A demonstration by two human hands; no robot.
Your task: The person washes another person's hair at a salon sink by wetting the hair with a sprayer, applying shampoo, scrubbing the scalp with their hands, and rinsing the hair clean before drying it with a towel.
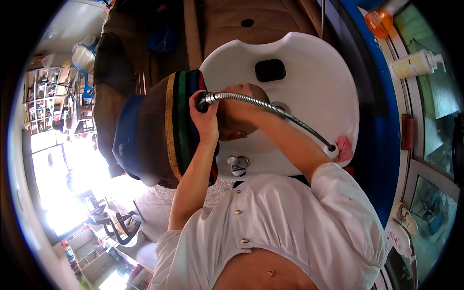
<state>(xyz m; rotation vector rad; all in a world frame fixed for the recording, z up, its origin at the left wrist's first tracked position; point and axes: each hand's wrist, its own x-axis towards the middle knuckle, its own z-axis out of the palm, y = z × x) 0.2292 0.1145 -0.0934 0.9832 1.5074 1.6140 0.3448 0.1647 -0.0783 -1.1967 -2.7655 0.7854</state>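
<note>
A person lies back over a white shampoo basin [333, 72], with their short-haired head [258, 92] above the bowl and a towel striped in several colours [183, 121] around the neck and shoulders. My left hand [207, 123] is closed around a black shower head [201, 101] beside the person's head. From it a ribbed metal hose [270, 104] arches across to the basin's right side. My right hand [237, 108] rests against the person's head, under the hose. Its fingers are blurred and partly hidden, so their pose is unclear.
A chrome tap lever [237, 166] stands at the basin's near left rim. A black pad [270, 70] is on the far inner wall. Beside the hose's base lies a pink cloth [343, 147]. Pump bottles [414, 64] line the ledge at right.
</note>
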